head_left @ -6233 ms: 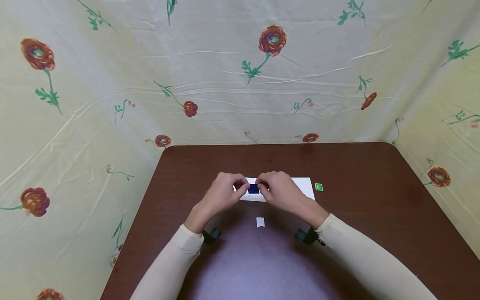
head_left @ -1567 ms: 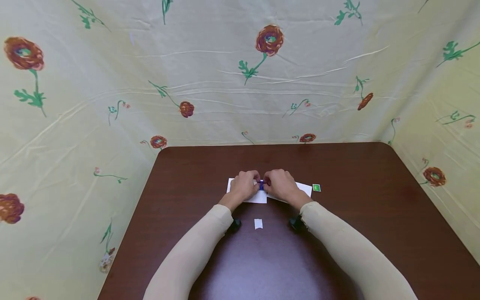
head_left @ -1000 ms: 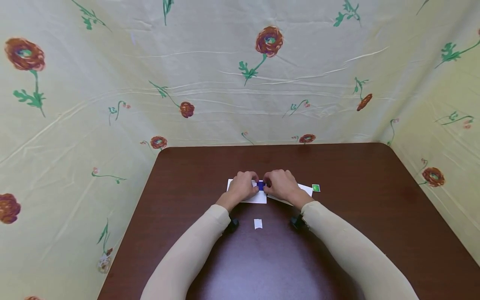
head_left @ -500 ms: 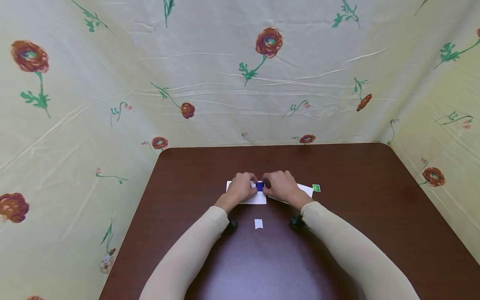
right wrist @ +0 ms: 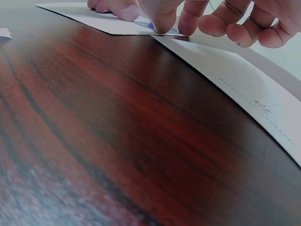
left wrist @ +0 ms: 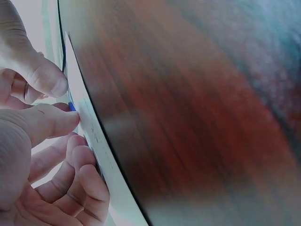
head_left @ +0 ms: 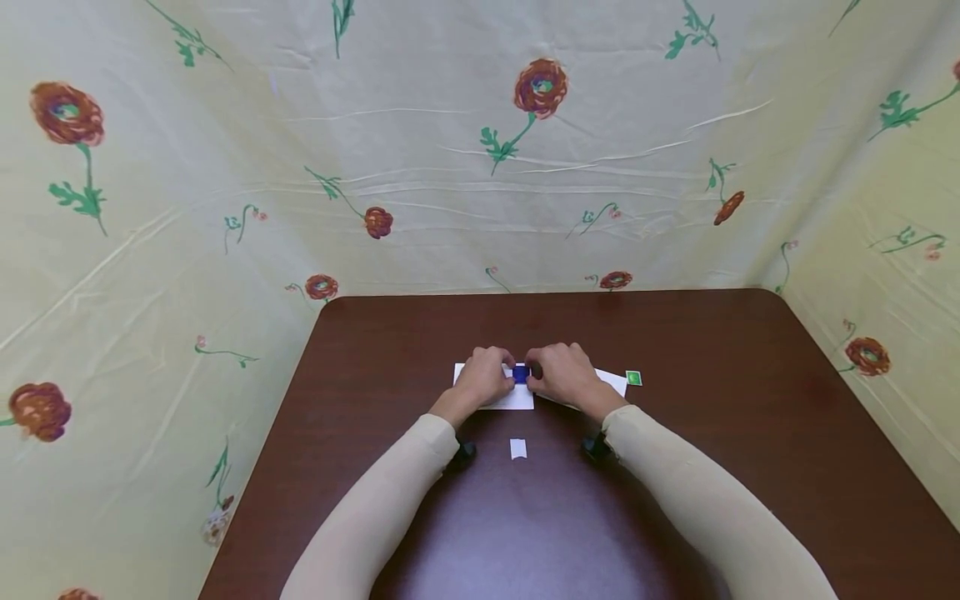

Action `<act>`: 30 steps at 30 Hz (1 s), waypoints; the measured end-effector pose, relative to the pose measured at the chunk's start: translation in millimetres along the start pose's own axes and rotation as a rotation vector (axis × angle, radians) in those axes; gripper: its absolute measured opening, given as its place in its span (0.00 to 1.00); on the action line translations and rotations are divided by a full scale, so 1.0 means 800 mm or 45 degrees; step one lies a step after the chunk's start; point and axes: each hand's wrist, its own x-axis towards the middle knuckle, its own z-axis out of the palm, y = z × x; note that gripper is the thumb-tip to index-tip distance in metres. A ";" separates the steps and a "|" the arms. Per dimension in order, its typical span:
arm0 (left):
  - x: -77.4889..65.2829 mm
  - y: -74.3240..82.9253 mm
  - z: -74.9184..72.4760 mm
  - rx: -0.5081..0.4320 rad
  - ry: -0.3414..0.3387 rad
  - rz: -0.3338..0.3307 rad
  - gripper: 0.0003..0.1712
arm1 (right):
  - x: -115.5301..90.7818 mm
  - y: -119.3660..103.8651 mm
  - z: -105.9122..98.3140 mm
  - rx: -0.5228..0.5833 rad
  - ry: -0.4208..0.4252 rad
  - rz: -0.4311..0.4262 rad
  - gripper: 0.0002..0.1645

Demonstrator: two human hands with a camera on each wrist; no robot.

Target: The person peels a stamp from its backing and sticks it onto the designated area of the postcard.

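A small blue stamp [head_left: 521, 374] lies on the right end of a white envelope [head_left: 513, 400]. At the stamp's left edge my left hand [head_left: 483, 375] pinches it with thumb and forefinger. My right hand [head_left: 564, 373] has its thumb and forefinger on the right edge. In the left wrist view only a sliver of blue [left wrist: 72, 107] shows by the left thumb [left wrist: 51, 123]. The right wrist view has the right thumb [right wrist: 160, 19] down on the stamp, the other fingers loosely bent. A second white envelope [right wrist: 249, 89], printed with faint lines, lies tilted beneath the right hand.
Right of the second envelope lies a green stamp [head_left: 633, 378] with a pale border. A white paper scrap [head_left: 518, 449] sits nearer on the brown table [head_left: 720, 467]. Flowered cloth [head_left: 420, 167] hangs behind the table and along both sides.
Six seconds ago both hands held the dark blue stamp over the paper; it now lies on the left envelope. Since then the left fingers have drawn slightly left, showing more of the stamp.
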 end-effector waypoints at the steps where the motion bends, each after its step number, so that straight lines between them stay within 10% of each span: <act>1: 0.000 0.000 0.000 0.002 -0.001 0.006 0.16 | 0.000 0.000 0.000 -0.002 0.002 -0.001 0.19; 30: -0.015 0.000 -0.051 0.102 0.097 0.119 0.29 | -0.017 0.024 -0.068 0.166 0.138 0.041 0.13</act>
